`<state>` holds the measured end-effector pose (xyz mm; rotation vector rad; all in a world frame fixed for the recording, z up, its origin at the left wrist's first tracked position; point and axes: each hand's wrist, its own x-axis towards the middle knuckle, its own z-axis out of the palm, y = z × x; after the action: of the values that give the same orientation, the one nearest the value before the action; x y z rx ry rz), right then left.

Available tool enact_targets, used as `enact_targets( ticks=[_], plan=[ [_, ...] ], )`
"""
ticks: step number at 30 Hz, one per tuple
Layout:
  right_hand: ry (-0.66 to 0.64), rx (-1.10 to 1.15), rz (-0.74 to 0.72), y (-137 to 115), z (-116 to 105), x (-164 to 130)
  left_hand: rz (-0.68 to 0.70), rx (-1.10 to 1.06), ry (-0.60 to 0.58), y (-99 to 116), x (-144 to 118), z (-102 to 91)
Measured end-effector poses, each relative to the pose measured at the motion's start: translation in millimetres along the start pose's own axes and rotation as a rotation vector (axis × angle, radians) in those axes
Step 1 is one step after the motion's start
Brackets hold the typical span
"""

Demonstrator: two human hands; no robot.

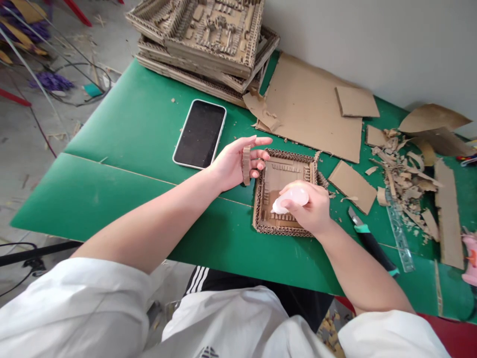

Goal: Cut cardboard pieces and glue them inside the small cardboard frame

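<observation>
Biggest of all, it's the green surface (112, 124) underneath everything, and at its far side sits a stack of brown corrugated-cardboard trays (208, 54), with a broad flat brown cardboard sheet (309, 109) just beside it. Over on the right, a heap of curled brown cardboard scraps (406, 186)! Front and centre, here's the small rectangular cardboard tray (283, 230) with ridged corrugated walls, lying flat near the close edge. A black-screened, white-edged phone (200, 134) lies beyond the left forearm. And the hands, both occupied: the right hand (315, 206) above the small tray, the left hand (234, 161) at its left wall, touching or not, can't tell. The right grips a small white squeeze bottle (296, 197), nozzle tilted down toward the tray's near side. Smallest now: a narrow brown corrugated strip (246, 166), held against the left's loosely curled fingers.
</observation>
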<state>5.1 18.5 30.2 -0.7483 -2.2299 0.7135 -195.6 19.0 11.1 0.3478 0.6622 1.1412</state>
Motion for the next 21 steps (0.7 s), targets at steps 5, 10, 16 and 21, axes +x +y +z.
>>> enact_targets(
  ticks=[5,10,16,21],
  plan=[
    [0.006,-0.030,-0.007,-0.3,-0.4,0.4,-0.003,-0.003,0.001,-0.1,-0.1,-0.1],
    [0.013,-0.018,-0.020,-0.7,-0.5,1.1,-0.004,-0.002,0.000,-0.1,0.0,-0.2],
    [0.018,-0.028,-0.037,-0.7,-0.2,1.0,-0.004,0.003,0.004,0.1,0.0,0.1],
    [0.017,-0.045,-0.046,-0.3,-0.1,0.8,-0.006,-0.005,-0.003,-0.1,-0.1,-0.1]
  ],
)
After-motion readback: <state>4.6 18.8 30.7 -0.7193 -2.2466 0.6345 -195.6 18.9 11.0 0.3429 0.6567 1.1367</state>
